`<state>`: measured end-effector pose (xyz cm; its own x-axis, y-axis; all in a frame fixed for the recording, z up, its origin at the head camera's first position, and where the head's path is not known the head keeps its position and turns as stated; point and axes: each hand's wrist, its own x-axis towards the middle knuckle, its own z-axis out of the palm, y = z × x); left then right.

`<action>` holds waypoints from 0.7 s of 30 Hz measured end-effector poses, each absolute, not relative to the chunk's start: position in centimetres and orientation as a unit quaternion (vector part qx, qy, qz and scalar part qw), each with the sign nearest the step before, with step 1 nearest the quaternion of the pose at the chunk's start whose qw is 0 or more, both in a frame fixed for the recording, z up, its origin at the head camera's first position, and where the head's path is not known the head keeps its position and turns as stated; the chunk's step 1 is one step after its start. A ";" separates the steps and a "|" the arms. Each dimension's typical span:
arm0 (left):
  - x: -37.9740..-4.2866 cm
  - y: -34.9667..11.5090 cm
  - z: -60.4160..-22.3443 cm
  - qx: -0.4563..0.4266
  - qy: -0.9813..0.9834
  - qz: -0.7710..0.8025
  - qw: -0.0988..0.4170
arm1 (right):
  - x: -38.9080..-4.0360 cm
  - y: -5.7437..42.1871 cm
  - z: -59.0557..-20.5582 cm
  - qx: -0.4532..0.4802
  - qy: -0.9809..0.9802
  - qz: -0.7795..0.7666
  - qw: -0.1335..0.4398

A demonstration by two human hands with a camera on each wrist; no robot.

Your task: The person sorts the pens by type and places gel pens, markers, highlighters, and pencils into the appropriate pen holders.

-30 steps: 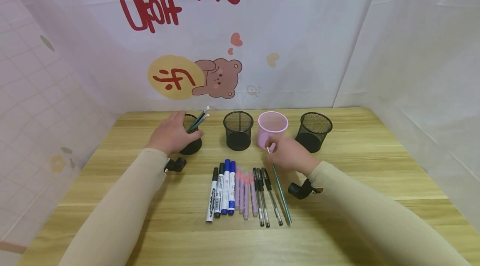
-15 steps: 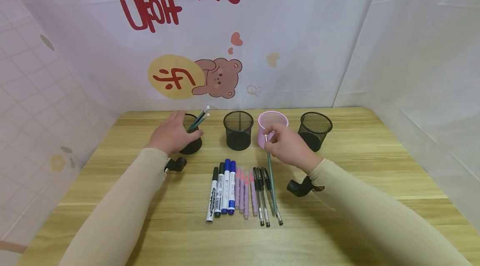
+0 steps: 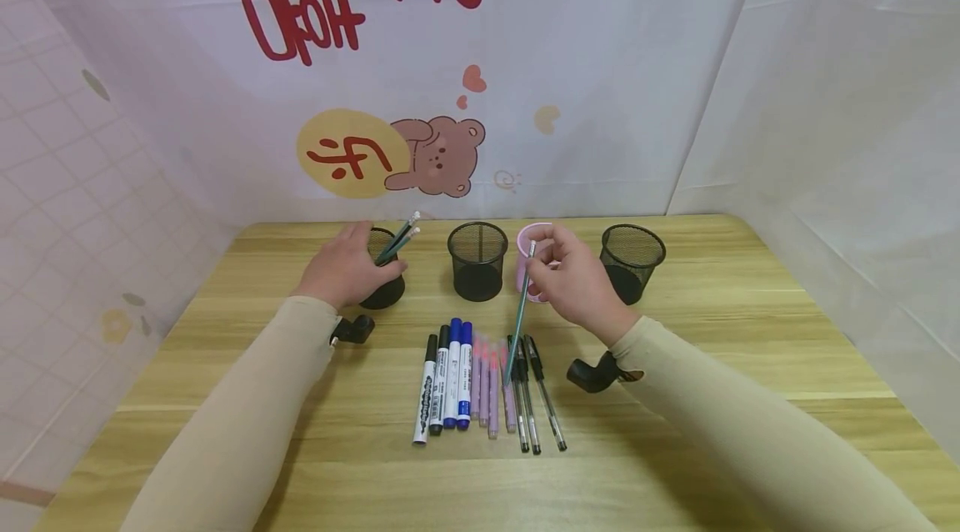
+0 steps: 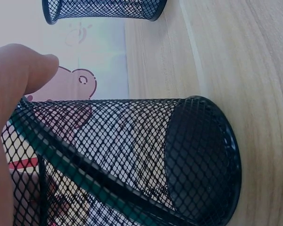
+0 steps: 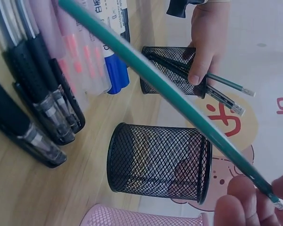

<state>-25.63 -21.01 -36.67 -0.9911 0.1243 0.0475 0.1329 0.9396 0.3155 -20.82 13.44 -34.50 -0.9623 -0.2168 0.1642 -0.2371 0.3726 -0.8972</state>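
On the desk [image 3: 375,482], taking the row of pens [image 3: 483,386] as the clock's centre, a person's left hand [image 3: 345,263] sits toward ten o'clock, its fingers curled around a black mesh cup [image 3: 385,294] where pencils [image 3: 400,243] lean toward one. The right hand [image 3: 573,278] is near one o'clock, beside a pink mesh cup [image 5: 137,217], fingers pinching a green pencil [image 3: 519,315] whose free lower end points to seven. It looks light, stiff and rather slick, likely to pivot when held so near its pale end [image 5: 279,204]; a grip further down should steady it.

Printed hangings [image 3: 615,57] around a wooden tabletop [image 3: 420,490] form a booth [image 3: 840,115].
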 end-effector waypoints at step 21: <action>-25.6 -21.1 -36.7 -0.063 -0.984 -0.166 0.010 | -21.4 11.8 -34.4 0.118 -0.759 0.632 0.103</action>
<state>-25.62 -21.05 -36.71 -0.9919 0.1200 0.0414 0.1269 0.9372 0.3249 -21.37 11.81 -34.45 -0.9508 -0.0492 0.3058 -0.3096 0.1745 -0.9347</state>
